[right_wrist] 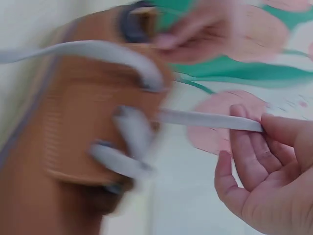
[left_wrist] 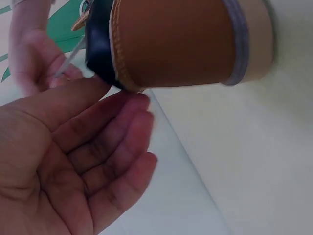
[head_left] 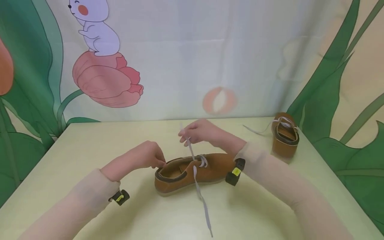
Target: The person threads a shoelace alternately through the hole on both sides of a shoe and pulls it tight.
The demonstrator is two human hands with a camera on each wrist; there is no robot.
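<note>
A brown shoe (head_left: 216, 168) with a dark collar lies on the table, its toe to the right in the head view. My left hand (head_left: 147, 155) pinches the collar at the heel between thumb and fingers; the left wrist view shows the brown heel (left_wrist: 171, 44) close beside those fingers. Above the shoe, my right hand (head_left: 199, 131) pinches one end of the pale shoelace (right_wrist: 210, 120), which runs taut from the eyelets. The lace's other end (head_left: 205, 208) hangs over the shoe's near side onto the table.
A second brown shoe (head_left: 285, 136) stands at the table's far right, its loose lace (head_left: 258, 132) trailing left. The pale table (head_left: 99, 143) ends at a printed curtain (head_left: 180, 66) with flowers and a white animal. A black camera is strapped on each wrist.
</note>
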